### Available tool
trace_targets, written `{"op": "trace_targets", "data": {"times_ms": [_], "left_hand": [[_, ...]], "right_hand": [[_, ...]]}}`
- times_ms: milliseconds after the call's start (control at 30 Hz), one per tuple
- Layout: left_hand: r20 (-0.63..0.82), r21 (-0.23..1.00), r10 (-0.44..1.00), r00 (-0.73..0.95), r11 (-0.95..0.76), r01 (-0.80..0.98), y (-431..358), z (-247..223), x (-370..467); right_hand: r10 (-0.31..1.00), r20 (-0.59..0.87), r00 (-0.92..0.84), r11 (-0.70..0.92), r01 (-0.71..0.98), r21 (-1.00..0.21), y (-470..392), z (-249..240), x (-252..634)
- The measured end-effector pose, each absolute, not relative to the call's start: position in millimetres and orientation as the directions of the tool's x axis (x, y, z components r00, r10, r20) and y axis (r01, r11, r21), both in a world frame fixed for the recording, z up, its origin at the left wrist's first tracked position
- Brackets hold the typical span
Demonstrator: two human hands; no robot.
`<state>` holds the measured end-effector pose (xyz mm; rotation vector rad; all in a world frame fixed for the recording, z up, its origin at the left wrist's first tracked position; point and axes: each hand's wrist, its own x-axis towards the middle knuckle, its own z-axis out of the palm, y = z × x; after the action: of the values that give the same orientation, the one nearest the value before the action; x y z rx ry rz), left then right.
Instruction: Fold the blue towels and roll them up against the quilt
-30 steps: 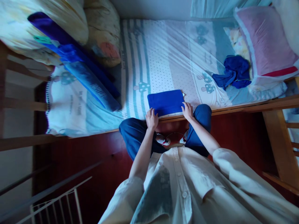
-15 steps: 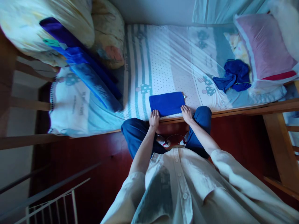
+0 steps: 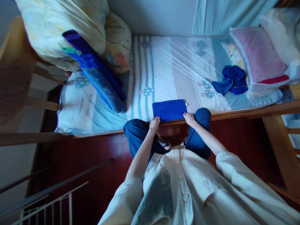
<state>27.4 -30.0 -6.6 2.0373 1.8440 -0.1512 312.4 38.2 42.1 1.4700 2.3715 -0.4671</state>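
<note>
A folded blue cloth [image 3: 169, 110], flat and rectangular with a small pale tag at its right side, lies along the near edge of the bed. At its near left corner is my left hand [image 3: 155, 123], the fingers closed on the edge. My right hand [image 3: 188, 119] pinches the near right corner in the same way. The thumbs and the undersides of both corners are hard to make out.
The patterned bed sheet [image 3: 161, 65] runs under the cloth. To the left lie long blue rolled bundles [image 3: 100, 84] against stuffed bags. A crumpled blue cloth [image 3: 234, 79] and a pink pillow [image 3: 264, 56] are on the right. A wooden bed rail [image 3: 248, 113] borders the near side.
Both hands have drawn slightly toward my body, and the cloth's near edge now reaches the bed's edge. The fingers have closed on the corners. The camera view has shifted a little.
</note>
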Motion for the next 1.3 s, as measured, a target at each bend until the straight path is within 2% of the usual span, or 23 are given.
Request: {"op": "trace_targets", "data": {"times_ms": [200,333,500,600,733,900,1033,1300], "left_hand": [[-0.362,0.258,0.929,0.08,0.017,0.966,-33.5,-1.5,28.8],[-0.366,0.36,0.93,-0.017,0.158,0.92,-30.4,2.0,21.9],[-0.307,0.536,0.934,-0.181,0.327,0.778,-18.2,4.4,12.6],[-0.338,0.557,0.89,-0.304,0.45,0.698,-9.4,3.9,11.2],[-0.398,0.549,0.806,-0.438,0.592,0.591,-0.5,0.3,11.8],[-0.458,0.519,0.712,-0.531,0.7,0.49,3.7,-9.3,8.9],[-0.458,0.488,0.703,-0.544,0.71,0.507,1.6,-16.4,6.4],[-0.422,0.486,0.731,-0.536,0.681,0.547,-0.8,-18.4,8.0]], "right_hand": [[0.8,-0.466,-0.377,0.353,0.925,-0.143,37.6,46.5,313.7],[0.842,-0.444,-0.308,0.214,0.944,-0.249,45.1,42.6,319.1],[0.911,-0.37,-0.183,0.006,0.902,-0.431,58.3,31.8,320.6],[0.913,-0.398,-0.088,-0.128,0.866,-0.484,67.4,24.9,317.5],[0.89,-0.455,0.013,-0.243,0.858,-0.452,78.0,17.7,314.6],[0.878,-0.469,0.093,-0.285,0.89,-0.356,82.3,11.9,313.9],[0.864,-0.492,0.109,-0.279,0.916,-0.287,80.7,9.2,313.4],[0.85,-0.512,0.123,-0.291,0.919,-0.264,81.9,10.0,312.5]]}}
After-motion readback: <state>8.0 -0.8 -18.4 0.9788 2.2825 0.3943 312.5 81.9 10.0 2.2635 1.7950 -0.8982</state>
